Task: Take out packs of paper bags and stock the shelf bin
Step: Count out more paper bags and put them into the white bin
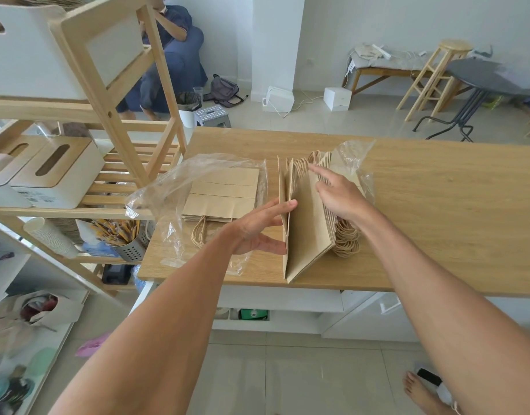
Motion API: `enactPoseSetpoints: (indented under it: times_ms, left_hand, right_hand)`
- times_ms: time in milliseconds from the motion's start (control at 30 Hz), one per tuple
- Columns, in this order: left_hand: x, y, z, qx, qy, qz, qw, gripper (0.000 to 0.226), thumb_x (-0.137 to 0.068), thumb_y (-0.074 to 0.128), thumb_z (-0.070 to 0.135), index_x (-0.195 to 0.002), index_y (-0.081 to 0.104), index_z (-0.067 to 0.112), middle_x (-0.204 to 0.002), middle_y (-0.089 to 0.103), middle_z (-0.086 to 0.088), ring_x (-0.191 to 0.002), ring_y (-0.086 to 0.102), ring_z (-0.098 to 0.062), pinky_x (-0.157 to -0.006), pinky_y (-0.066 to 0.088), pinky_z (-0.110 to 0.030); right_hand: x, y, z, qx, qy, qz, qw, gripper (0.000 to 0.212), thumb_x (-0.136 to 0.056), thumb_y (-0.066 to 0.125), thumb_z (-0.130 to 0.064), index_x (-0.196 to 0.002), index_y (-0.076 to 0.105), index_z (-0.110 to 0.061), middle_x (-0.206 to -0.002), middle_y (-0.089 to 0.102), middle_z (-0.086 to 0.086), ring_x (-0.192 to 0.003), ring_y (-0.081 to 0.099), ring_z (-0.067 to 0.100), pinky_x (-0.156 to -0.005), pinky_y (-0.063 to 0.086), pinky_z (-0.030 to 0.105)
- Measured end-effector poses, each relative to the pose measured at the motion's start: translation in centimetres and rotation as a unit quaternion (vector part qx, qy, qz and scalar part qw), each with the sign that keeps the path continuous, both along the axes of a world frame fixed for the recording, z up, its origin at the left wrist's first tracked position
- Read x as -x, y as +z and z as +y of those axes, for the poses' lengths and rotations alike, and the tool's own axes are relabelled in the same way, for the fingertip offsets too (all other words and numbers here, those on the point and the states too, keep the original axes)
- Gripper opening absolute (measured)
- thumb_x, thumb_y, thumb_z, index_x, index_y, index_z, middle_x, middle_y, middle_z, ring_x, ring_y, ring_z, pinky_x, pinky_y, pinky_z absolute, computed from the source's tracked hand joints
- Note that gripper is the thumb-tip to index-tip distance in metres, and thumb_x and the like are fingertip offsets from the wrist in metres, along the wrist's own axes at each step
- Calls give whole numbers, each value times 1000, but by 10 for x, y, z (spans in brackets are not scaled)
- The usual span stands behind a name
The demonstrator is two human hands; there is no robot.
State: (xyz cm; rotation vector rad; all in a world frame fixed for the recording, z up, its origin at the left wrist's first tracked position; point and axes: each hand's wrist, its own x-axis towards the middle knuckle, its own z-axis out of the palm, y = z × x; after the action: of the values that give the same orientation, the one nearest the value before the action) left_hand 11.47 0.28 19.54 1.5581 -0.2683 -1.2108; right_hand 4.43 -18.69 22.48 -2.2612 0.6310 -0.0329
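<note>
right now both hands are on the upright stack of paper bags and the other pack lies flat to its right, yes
Not quite. The head view shows the flat pack lying to the left of the upright stack, not its right. Both the left hand and right hand are on that stack, as you say.

Soft, even daylight filled the room, bright without harsh glare, so my left hand (pixel 257 227) and right hand (pixel 335 193) cast only faint, short shadows on the wooden table (pixel 437 220) just beneath them. The paper bags (pixel 305 223) between my hands were sharp, while the clear plastic wrap (pixel 168 199) beyond my left hand caught pale, milky highlights. The wide lens bent whatever lay far from my hands: the shelf frame (pixel 108 94) well to the left of my left hand leaned and bowed, and the corners below both hands looked stretched, soft and smeared.
</note>
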Motion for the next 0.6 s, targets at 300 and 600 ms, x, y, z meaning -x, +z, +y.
enactPoseSetpoints:
  times_ms: [300,600]
  left_hand:
    - [3,-15,-27,-47,-148,-40,987,106,-75,68,78,-164,18,49,-175,20,-1,-136,55,-40,-111,47,-59]
    - [-14,-26,-16,-33,142,-64,987,35,-96,51,30,-125,56,10,-116,61,-7,-103,61,-28,-93,51,-43]
  right_hand:
    - [-6,-4,4,19,-41,39,998,94,-88,60,-9,-165,18,-41,-158,49,8,-124,60,31,-98,54,41]
    - [24,-11,-31,-158,-89,-160,970,83,-81,70,-6,-156,38,-24,-134,69,2,-117,69,20,-103,55,45]
